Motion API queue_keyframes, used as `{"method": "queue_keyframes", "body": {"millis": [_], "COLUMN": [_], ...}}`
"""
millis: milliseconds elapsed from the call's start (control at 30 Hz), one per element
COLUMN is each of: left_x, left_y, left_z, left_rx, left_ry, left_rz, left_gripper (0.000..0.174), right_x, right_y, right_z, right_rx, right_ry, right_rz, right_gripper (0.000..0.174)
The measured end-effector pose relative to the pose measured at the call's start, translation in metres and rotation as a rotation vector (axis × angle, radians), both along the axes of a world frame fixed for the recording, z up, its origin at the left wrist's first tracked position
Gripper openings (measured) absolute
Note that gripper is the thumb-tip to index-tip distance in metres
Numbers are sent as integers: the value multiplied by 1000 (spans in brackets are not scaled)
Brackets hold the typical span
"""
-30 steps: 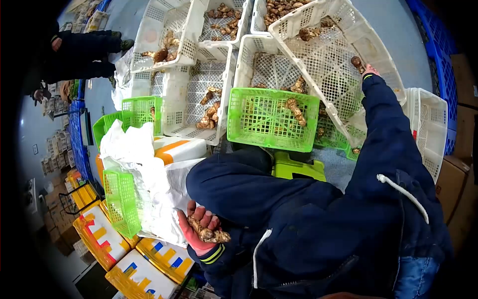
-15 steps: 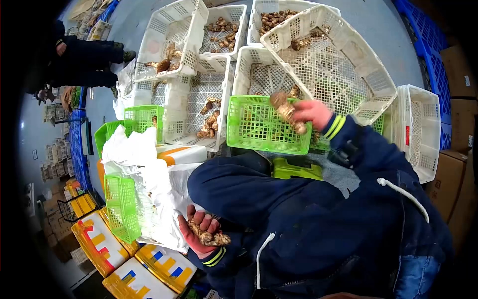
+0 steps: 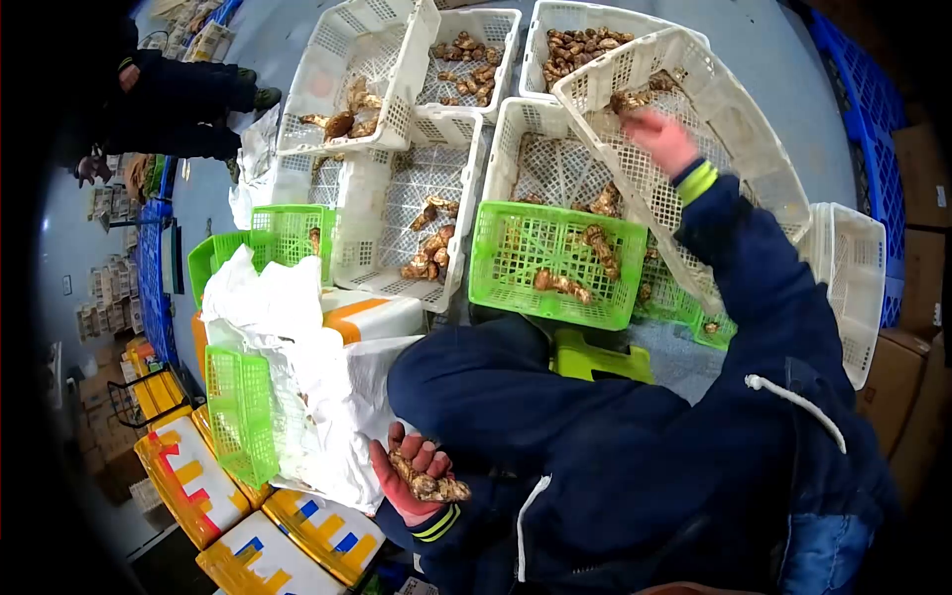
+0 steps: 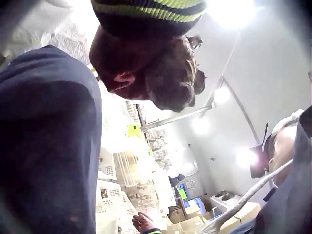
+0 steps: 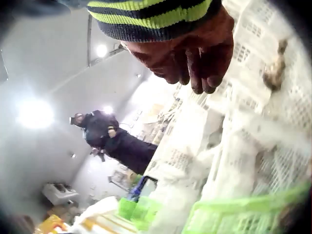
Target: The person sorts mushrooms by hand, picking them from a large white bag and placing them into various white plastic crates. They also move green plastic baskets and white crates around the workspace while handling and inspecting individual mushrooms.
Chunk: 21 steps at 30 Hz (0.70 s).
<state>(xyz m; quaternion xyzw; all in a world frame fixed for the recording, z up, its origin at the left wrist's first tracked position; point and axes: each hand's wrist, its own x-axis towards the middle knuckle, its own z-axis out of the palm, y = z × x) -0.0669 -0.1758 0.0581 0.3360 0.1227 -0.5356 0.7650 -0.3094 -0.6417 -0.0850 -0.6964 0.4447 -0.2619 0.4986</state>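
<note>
In the head view my left hand (image 3: 409, 488), palm up beside my knee, grips a matsutake-like mushroom (image 3: 436, 486) with a dirt-brown stalk. My right hand (image 3: 662, 142) reaches over the tilted white crate (image 3: 734, 109), its fingertips close to brown mushrooms (image 3: 632, 101) at that crate's far end. In the right wrist view, the loosely bent fingers (image 5: 196, 78) show nothing between them. Nearer to me, the green basket (image 3: 511, 288) holds a mushroom (image 3: 562, 286) lying crosswise and another mushroom (image 3: 600, 250) beside it.
White crates (image 3: 382, 238) with mushrooms stand close together ahead. To the left are a white cloth (image 3: 322, 387), a small green basket (image 3: 243, 416) and taped foam boxes (image 3: 297, 535). Stacked white crates (image 3: 855, 288) stand right. Another person (image 3: 188, 99) is at far left.
My right hand took a mushroom from the tilted crate, carried it to the green basket and let it go there, then moved back over the crate. My left hand kept its mushroom.
</note>
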Motion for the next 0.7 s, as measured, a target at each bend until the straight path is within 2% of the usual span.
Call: {"method": "queue_keyframes", "body": {"millis": [33, 67, 100, 133, 200, 267, 300, 400, 433, 467, 533, 600, 633, 667, 700], "left_x": [1, 1, 1, 2, 3, 1, 0, 4, 8, 10, 7, 6, 7, 8, 8], "left_y": [-4, -10, -14, -18, -23, -39, -45, -53, -49, -47, -52, -57, -57, -54, -53], "left_z": [-3, -3, 0, 1, 1, 9, 12, 9, 4, 1, 2, 3, 2, 1, 0], "left_rx": [-30, -28, 49, 130, 162, 497, 511, 665, 538, 413, 492, 495, 498, 435, 366], "left_ry": [14, 17, -6, -32, -53, -108, -106, -151, -95, -41, -59, -61, -65, -54, -34], "left_rz": [-25, -15, 1, 17, 25, 185, 182, 234, 191, 150, 150, 146, 153, 149, 132], "left_gripper": [47, 47, 46, 44, 43, 43, 43, 41, 40, 39, 39, 39, 39, 38, 38], "right_x": [-10, -11, -14, -18, -10, 3, 6, 11, 13, 4, -2, -20, -27, -26, -20], "right_y": [-55, -78, -109, -134, -142, -134, -127, -133, -131, -137, -137, -160, -167, -185, -188], "right_z": [-40, -30, -58, -92, -107, -125, -124, -107, -96, -108, -90, -115, -131, -137, -124], "right_rx": [-133, -189, -345, -305, -384, -423, -555, -420, -375, -425, -450, -493, -536, -344, -258], "right_ry": [34, 378, 746, 880, 1075, 1218, 1167, 1249, 1321, 1258, 1240, 1262, 1192, 1250, 1334], "right_rz": [-16, -53, -46, -49, 99, 128, 120, 185, 151, 37, -94, -105, -166, -118, -56], "right_gripper": [36, 36, 43, 48, 52, 53, 47, 43, 42, 42, 43, 46, 39, 44, 49]}}
